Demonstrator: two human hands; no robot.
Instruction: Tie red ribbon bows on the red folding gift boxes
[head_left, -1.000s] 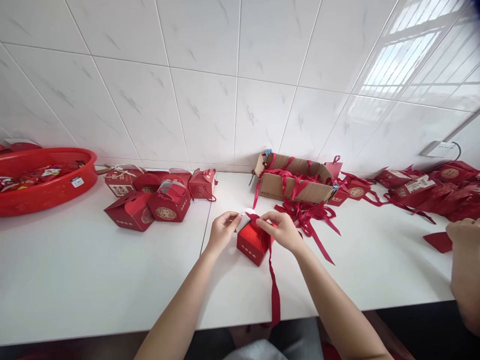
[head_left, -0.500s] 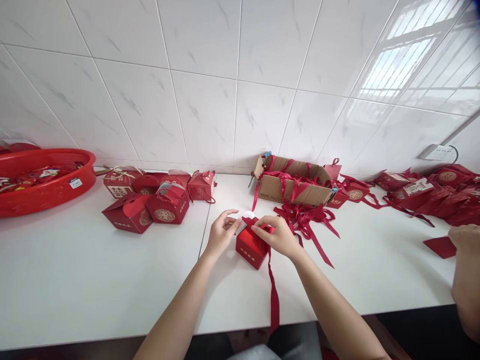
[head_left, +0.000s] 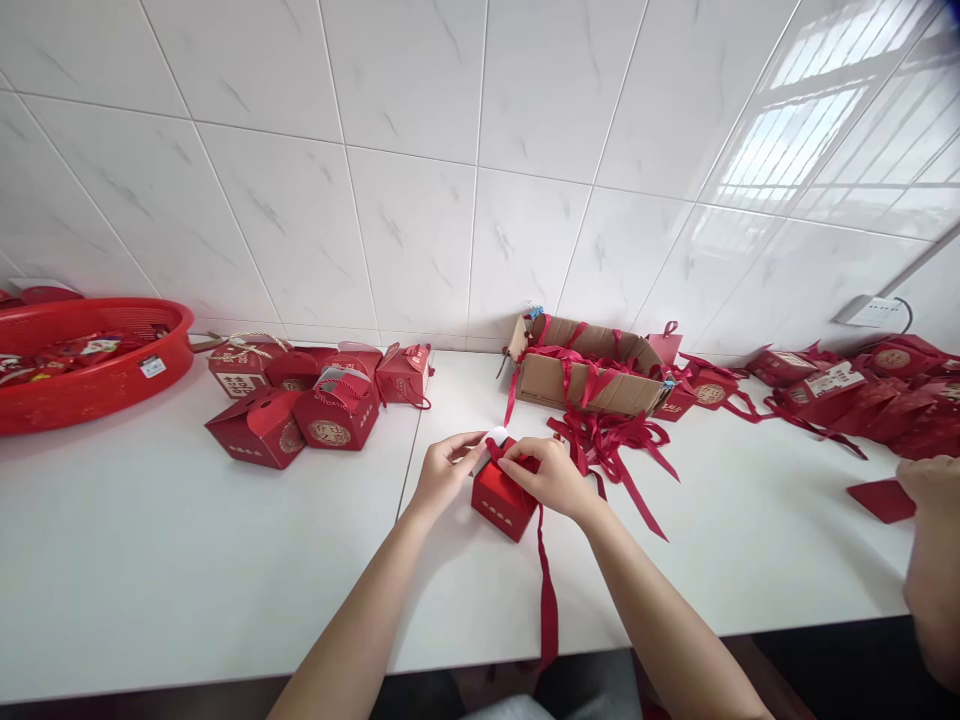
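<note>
A small red gift box (head_left: pixel 501 508) with gold print stands on the table in front of me, its top flaps partly raised. My left hand (head_left: pixel 447 472) pinches at the box's upper left, by the pale inner side of a flap. My right hand (head_left: pixel 549 474) has its thumb and forefinger closed on a dark red ribbon at the top of the box. One long tail of that ribbon (head_left: pixel 549 610) hangs down over the table's front edge. My fingers hide part of the box top.
Several red gift boxes (head_left: pixel 334 410) stand left, beside a red plastic basket (head_left: pixel 161 345) holding small packets. Behind my hands sits a cardboard box (head_left: pixel 585 385) of ribbons, with loose ribbons (head_left: pixel 619 440) before it. More red boxes (head_left: pixel 885 390) and another person's hand (head_left: pixel 934 490) are at right.
My left fingers have come lower and closed in at the box's flap. My right fingers have shifted slightly left with the ribbon. The box stays in place.
</note>
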